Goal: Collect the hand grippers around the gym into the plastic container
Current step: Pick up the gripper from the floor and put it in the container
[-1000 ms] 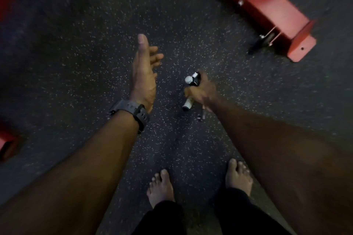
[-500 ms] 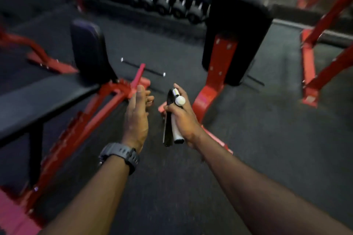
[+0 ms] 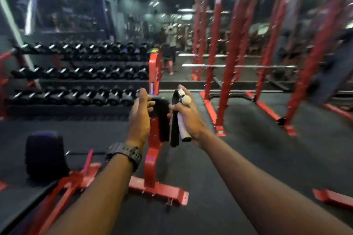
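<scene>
Underfoot, dark rubber floor (image 3: 267,158); beyond, dumbbell racks (image 3: 80,74).

Your hand gripper (image 3: 178,118): matt black handle beside a smooth white one, looks plastic. Watch (image 3: 126,153): matt dark strap. Bench frame (image 3: 152,162): glossy red-painted metal. Floor (image 3: 238,158): matt, rubbery.

Red bench frame (image 3: 152,166) directly ahead below both hands; open dark floor (image 3: 248,158) rightward.
</scene>
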The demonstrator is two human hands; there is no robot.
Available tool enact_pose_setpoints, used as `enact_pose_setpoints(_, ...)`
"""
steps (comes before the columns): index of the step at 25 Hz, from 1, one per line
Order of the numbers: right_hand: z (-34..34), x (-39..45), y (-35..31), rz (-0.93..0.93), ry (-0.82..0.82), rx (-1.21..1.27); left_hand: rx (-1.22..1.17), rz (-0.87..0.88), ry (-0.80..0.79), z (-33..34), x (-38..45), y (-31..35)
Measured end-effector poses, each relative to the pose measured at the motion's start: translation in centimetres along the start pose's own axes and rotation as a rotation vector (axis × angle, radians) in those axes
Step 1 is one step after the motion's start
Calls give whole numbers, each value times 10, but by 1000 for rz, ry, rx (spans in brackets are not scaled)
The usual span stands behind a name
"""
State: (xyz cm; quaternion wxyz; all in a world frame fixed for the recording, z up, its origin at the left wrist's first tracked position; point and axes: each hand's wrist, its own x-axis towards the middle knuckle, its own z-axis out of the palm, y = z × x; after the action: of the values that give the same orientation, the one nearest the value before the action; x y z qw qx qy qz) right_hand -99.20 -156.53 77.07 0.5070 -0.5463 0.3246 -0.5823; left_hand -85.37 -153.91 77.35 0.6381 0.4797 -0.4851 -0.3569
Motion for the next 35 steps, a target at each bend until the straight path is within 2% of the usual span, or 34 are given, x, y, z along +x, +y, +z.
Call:
enact_pose_setpoints(2, -39, -34, -46, -62, 53, -45, -50, 38, -114, 45, -23, 35)
enact_pose_setpoints(7, -163, -128, -134, -207, 334, -184, -164, 135, -393, 180, -122, 95)
enact_pose_setpoints(12, -268, -250, -219, -302, 669, -378, -338, 82, -712, 304, -229, 138)
enact_pose_setpoints(17, -327, -379, -281, -314, 952, -552, -481, 41, -1026, 385, -335, 172)
enact_pose_setpoints(21, -330, -477, -323, -320, 1284, -665, -579, 14, -1312, 419, -418, 198)
enact_pose_setpoints(25, -299, -562, -352, -379, 1485, -695, -651, -16, -1546, 423, -498, 219)
enact_pose_setpoints(32, -210, -724, -370, -412, 1853, -880, -781, -49, -1911, 381, -637, 259)
enact_pose_setpoints(35, -167, -791, -373, -372, 1996, -906, -799, -85, -2050, 355, -698, 270)
